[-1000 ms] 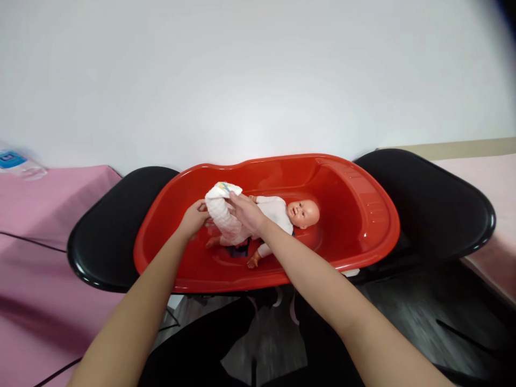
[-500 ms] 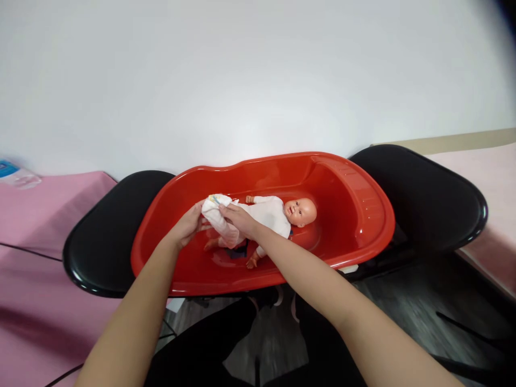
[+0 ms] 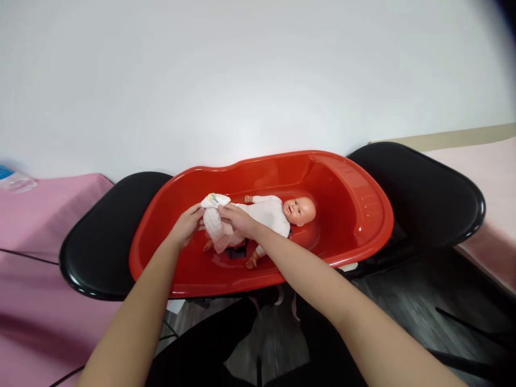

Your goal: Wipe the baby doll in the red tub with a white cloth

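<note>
Inside the red tub, the diaper is pinched by left hand and right hand, and should be supported evenly.

Single head-worn camera: we looked forward and down at our left hand and right hand, facing a pale wall. The red tub lay across mid-frame, within close reach; our legs and the floor showed at the bottom edge.
</note>
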`<state>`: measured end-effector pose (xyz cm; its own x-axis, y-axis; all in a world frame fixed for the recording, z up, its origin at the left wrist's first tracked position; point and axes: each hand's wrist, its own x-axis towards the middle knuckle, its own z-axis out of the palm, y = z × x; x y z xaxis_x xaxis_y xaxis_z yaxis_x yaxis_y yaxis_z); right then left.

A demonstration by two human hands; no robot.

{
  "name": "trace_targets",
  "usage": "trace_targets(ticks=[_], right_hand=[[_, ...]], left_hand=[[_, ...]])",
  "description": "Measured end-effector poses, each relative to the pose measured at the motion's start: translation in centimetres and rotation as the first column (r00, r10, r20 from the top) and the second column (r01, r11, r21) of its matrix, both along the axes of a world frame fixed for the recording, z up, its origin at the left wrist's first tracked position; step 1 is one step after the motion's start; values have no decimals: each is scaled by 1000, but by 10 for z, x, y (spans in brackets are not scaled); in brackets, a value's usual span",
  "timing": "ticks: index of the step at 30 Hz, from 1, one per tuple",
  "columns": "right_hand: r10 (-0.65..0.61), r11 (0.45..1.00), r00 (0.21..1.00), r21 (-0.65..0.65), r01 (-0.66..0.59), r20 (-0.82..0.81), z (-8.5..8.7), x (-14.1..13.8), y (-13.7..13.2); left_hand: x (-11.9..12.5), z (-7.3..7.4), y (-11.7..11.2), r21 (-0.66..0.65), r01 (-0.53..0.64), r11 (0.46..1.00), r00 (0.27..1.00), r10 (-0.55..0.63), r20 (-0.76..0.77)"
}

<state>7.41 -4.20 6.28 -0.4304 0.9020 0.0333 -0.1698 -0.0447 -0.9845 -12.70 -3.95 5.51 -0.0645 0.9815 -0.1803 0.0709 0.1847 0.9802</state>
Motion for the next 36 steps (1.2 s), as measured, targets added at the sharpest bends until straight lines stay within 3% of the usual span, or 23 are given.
trace_targets(ticks=[3, 7, 11, 15, 21, 27, 31, 36], right_hand=[[139, 985, 990, 103, -139, 8, 4, 6, -2], [102, 977, 974, 167, -136, 200, -4, 5, -1], [105, 913, 951, 350, -208, 292, -17, -4, 4], [119, 845, 842, 391, -364, 525, -25, -9, 8], [-14, 771, 766, 495, -401, 642, -43, -11, 13], [-50, 807, 715, 451, -383, 697, -26, -9, 7], [-85, 829, 775, 476, -293, 626, -14, -2, 5], [-143, 866, 827, 473, -161, 543, -15, 6, 11]], left_hand=[[2, -1, -1, -8, -48, 999, 998, 47, -31], [4, -5, 1, 29, -118, 993, 993, 119, -21], [7, -12, 5, 101, -155, 983, 988, 155, 15], [7, -18, 8, 104, -214, 971, 975, 219, -37], [1, -25, 14, 75, -252, 965, 968, 250, 35], [0, -28, 15, 88, -259, 962, 965, 255, 56], [2, -25, 12, 72, -249, 966, 967, 244, 69], [3, -18, 10, -5, -188, 982, 981, 188, 43]])
